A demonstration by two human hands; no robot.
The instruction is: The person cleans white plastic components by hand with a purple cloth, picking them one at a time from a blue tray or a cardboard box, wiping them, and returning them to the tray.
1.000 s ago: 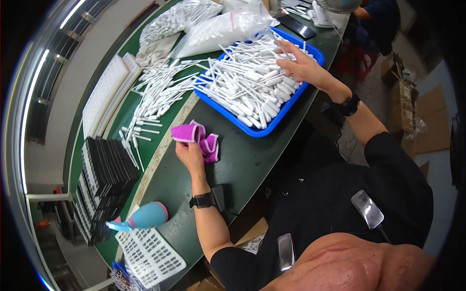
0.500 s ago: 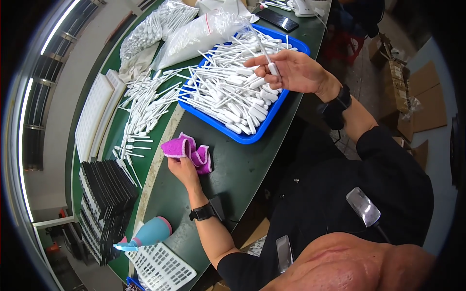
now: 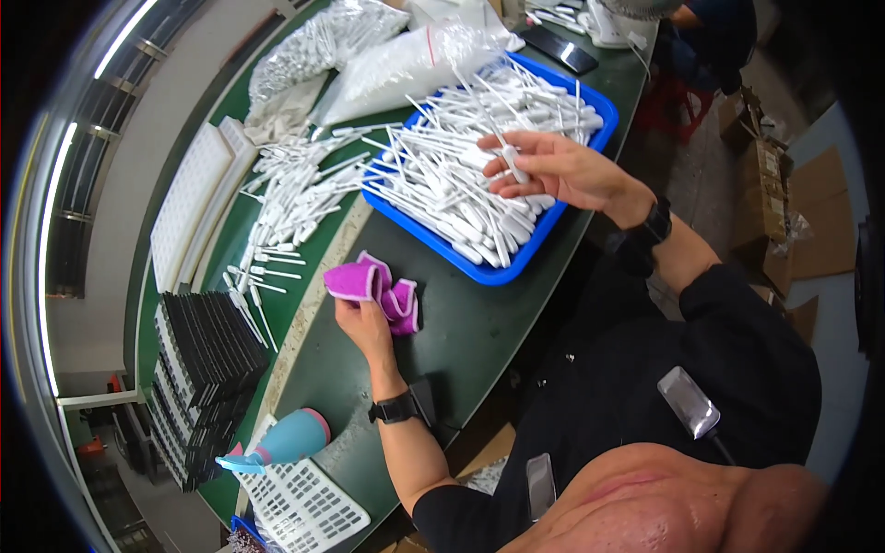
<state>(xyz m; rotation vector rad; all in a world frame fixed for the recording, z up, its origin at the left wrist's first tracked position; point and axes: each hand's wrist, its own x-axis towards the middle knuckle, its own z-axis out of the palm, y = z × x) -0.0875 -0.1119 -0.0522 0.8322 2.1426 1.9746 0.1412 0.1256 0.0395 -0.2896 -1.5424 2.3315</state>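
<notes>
Closest in, the left hand [image 3: 361, 324] sits on the green table [image 3: 461, 341], fingers pinched on a crumpled purple cloth [image 3: 373, 288] that lies just in front of it. A bit further out, the right hand [image 3: 553, 170] hovers over the blue tray [image 3: 502, 274], fingers curled loosely round one white plastic stick [image 3: 510, 162] lifted off the heap. Beyond that, more loose sticks [image 3: 295, 198] are scattered left of the tray, with clear bags [image 3: 406, 60] at the far end.

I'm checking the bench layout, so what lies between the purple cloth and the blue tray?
In the head view, only bare green tabletop separates the purple cloth under the left hand from the blue tray; nothing sits in that gap.
</notes>
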